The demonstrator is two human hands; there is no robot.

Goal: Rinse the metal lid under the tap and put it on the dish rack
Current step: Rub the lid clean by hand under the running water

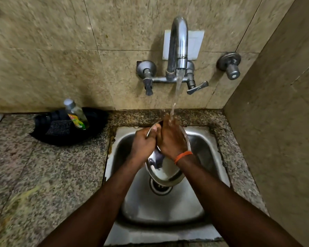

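The left hand (pixel 143 142) grips the rim of the metal lid (pixel 165 171), held tilted over the sink (pixel 210 145); the right hand (pixel 171 139) lies flat on its face, fingers spread; water from the tap (pixel 178 49) strikes them; a soap bottle (pixel 76 114) stands on the table (pixel 43 175) to the left.

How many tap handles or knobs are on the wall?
3: a left handle and a right handle on either side of the spout, and a separate knob farther right. None seems hidden.
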